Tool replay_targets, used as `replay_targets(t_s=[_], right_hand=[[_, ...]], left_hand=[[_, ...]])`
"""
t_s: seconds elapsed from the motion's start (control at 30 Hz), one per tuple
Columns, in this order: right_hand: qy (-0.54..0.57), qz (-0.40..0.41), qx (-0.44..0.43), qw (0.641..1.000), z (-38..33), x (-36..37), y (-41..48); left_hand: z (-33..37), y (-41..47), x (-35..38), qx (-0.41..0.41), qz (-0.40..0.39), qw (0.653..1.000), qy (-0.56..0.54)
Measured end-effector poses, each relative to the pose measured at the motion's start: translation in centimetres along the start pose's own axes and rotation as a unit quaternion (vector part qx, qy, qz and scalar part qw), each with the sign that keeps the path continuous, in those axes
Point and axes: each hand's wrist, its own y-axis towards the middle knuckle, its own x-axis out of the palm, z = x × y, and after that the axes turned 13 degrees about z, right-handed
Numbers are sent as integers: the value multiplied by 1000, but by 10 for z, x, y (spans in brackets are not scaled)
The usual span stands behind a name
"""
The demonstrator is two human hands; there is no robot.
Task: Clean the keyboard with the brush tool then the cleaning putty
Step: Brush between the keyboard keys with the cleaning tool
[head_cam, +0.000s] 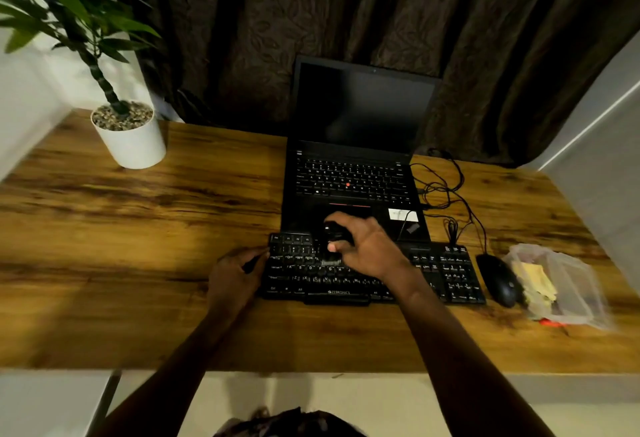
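A black brush tool [334,240], clamped in the right hand [367,246], bears on the keyboard [450,273] lying mid-bench [138,263]; the left hand [235,277], fingers curled, grips its left edge before a laptop [360,159].

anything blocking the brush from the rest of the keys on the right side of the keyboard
Nothing visible does. The right hand holds the brush tool on the keyboard, and the keys to its right lie bare; the mouse sits beside it.

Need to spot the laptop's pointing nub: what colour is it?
Red, mid laptop keyboard; head view, the only one.
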Motion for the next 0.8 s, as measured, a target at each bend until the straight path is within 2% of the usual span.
replay_targets(t_s=[0.23, 0.5, 0.8], right_hand=[[-36, 6, 44, 998, 31, -17, -8], [5, -14, 19, 1000, -6, 16, 6], [-50, -7, 47, 998, 25, -6, 3]], left_hand=[[3, -2, 1, -13, 13, 1000, -3], [0, 0, 1, 4, 0, 1000, 1], [-1, 1, 1, 8, -2, 1000, 12]])
